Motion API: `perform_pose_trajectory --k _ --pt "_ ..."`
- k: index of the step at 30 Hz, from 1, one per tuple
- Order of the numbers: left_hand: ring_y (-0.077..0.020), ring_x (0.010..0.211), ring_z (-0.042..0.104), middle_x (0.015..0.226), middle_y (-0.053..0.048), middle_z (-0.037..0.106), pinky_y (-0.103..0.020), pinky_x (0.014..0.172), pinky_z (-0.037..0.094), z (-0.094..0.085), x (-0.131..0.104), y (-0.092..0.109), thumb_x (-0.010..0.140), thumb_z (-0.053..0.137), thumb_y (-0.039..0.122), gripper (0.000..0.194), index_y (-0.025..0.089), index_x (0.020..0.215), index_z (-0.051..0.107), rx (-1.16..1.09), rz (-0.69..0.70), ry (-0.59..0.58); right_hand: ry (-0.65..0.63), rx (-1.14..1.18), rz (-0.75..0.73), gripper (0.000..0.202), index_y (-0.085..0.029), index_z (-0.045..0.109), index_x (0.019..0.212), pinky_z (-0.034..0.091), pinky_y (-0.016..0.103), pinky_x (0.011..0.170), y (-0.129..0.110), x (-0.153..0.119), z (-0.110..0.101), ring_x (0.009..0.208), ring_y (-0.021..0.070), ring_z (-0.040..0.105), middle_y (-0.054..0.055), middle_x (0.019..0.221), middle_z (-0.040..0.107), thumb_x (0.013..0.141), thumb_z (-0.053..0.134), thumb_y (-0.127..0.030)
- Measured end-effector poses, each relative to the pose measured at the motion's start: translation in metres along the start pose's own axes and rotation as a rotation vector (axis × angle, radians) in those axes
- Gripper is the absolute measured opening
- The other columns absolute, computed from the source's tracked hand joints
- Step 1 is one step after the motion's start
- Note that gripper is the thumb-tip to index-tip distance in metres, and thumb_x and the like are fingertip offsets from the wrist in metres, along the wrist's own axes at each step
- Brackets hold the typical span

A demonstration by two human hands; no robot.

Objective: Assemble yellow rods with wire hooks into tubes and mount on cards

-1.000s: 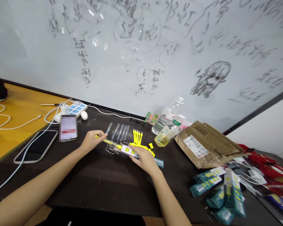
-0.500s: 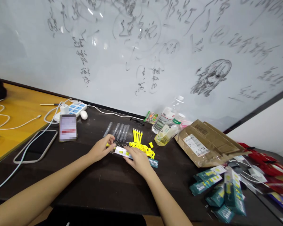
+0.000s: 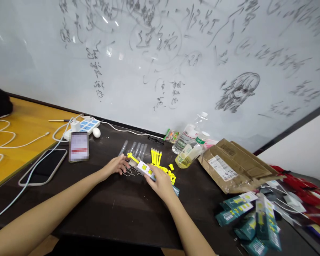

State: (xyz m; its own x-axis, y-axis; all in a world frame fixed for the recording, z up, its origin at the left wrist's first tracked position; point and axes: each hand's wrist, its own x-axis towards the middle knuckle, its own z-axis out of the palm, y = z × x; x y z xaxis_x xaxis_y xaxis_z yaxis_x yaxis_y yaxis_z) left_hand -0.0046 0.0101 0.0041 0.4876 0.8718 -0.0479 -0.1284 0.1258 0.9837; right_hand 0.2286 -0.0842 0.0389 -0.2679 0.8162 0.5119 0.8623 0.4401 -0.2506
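My right hand (image 3: 160, 179) grips a narrow white-and-teal carton (image 3: 147, 170) with yellow markings. From the carton's left end sticks out a yellow plastic rod (image 3: 132, 158). My left hand (image 3: 117, 165) is beside it, fingers loosely bent and apart, holding nothing visible. Close to its fingertips lie thin bent metal wires (image 3: 129, 172). Behind the hands are several clear plastic tubes (image 3: 140, 150) in a row and several yellow rods (image 3: 155, 156) side by side. Small yellow caps (image 3: 171, 175) lie past my right hand, which partly hides them. A teal printed piece (image 3: 176, 191) shows beyond that hand.
Several teal cartons (image 3: 268, 222) lie at the right, below a brown cardboard parcel (image 3: 224, 165). Two bottles (image 3: 186, 156) lean near the whiteboard (image 3: 117, 71). At left are a phone (image 3: 44, 167), a power strip (image 3: 86, 125) and white cables (image 3: 29, 177).
My left hand has come off the yellow rod and drawn slightly left. The carton in my right hand is now tilted, its rod end raised up and away. The view has shifted a little.
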Motion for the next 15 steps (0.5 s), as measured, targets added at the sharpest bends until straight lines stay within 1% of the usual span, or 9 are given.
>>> perform_pose_trajectory --k 1,2,3,5,6,8,10,11,15 --pt "-0.0104 0.048 0.05 0.065 -0.003 0.058 -0.02 0.042 0.036 0.003 -0.001 0.001 0.079 0.044 0.064 0.053 0.013 0.089 0.054 -0.037 -0.003 -0.036 -0.008 0.001 -0.01 0.034 -0.021 0.054 0.118 0.049 0.031 0.084 0.0 0.0 0.001 0.1 0.0217 0.063 0.007 0.112 0.065 0.085 0.053 -0.032" --pt "-0.0083 0.042 0.044 0.054 0.001 0.05 -0.019 0.039 0.031 0.006 -0.002 0.003 0.078 0.047 0.064 0.051 0.014 0.079 0.052 -0.06 0.012 -0.051 -0.012 -0.004 -0.017 0.035 -0.021 0.054 0.118 0.049 0.031 0.084 0.0 0.0 0.002 0.099 0.0217 0.063 0.008 0.112 0.065 0.085 0.053 -0.032" --pt "-0.0064 0.039 0.038 0.048 0.005 0.043 -0.018 0.037 0.027 0.009 -0.004 0.005 0.077 0.051 0.062 0.047 0.015 0.073 0.049 -0.079 0.035 -0.062 -0.015 -0.009 -0.022 0.035 -0.021 0.054 0.118 0.049 0.031 0.084 0.0 -0.001 0.002 0.099 0.0217 0.063 0.008 0.112 0.065 0.085 0.053 -0.032" --pt "-0.0041 0.036 0.031 0.046 0.008 0.034 -0.016 0.035 0.022 0.012 -0.007 0.011 0.077 0.054 0.059 0.046 0.017 0.064 0.042 -0.116 0.052 -0.056 -0.015 -0.022 -0.03 0.035 -0.021 0.054 0.117 0.049 0.031 0.084 0.0 -0.001 0.004 0.099 0.0215 0.063 0.008 0.112 0.065 0.084 0.054 -0.032" --pt "-0.0041 0.037 0.031 0.047 0.008 0.033 -0.016 0.035 0.022 0.012 -0.009 0.013 0.078 0.053 0.059 0.046 0.017 0.064 0.041 -0.129 0.053 -0.048 -0.017 -0.027 -0.032 0.035 -0.021 0.055 0.117 0.049 0.031 0.085 0.001 -0.001 0.004 0.099 0.0213 0.063 0.008 0.112 0.065 0.084 0.054 -0.032" --pt "-0.0048 0.039 0.034 0.051 0.006 0.038 -0.016 0.035 0.024 0.012 -0.009 0.017 0.08 0.05 0.059 0.044 0.017 0.069 0.042 -0.127 0.067 -0.021 -0.022 -0.034 -0.029 0.035 -0.021 0.055 0.117 0.049 0.031 0.085 0.002 -0.001 0.005 0.098 0.0208 0.063 0.007 0.111 0.066 0.084 0.055 -0.032" --pt "-0.005 0.041 0.037 0.056 0.005 0.043 -0.016 0.036 0.025 0.01 -0.009 0.018 0.079 0.052 0.058 0.042 0.017 0.073 0.044 -0.083 0.093 -0.004 -0.027 -0.034 -0.023 0.035 -0.022 0.055 0.117 0.049 0.031 0.085 0.002 -0.002 0.005 0.098 0.0202 0.063 0.007 0.11 0.066 0.084 0.054 -0.033" --pt "-0.0047 0.042 0.037 0.057 0.005 0.042 -0.016 0.036 0.025 0.01 -0.009 0.018 0.078 0.053 0.057 0.042 0.017 0.071 0.043 -0.054 0.1 -0.005 -0.03 -0.033 -0.021 0.035 -0.022 0.055 0.117 0.049 0.031 0.085 0.002 -0.002 0.005 0.098 0.02 0.063 0.007 0.11 0.066 0.084 0.054 -0.033" --pt "-0.0028 0.039 0.03 0.052 0.008 0.03 -0.015 0.035 0.021 0.007 -0.009 0.019 0.08 0.054 0.052 0.043 0.017 0.063 0.037 -0.011 0.11 -0.04 -0.029 -0.044 -0.019 0.036 -0.021 0.055 0.118 0.049 0.031 0.085 0.003 -0.002 0.004 0.099 0.0203 0.062 0.007 0.111 0.065 0.084 0.055 -0.033"
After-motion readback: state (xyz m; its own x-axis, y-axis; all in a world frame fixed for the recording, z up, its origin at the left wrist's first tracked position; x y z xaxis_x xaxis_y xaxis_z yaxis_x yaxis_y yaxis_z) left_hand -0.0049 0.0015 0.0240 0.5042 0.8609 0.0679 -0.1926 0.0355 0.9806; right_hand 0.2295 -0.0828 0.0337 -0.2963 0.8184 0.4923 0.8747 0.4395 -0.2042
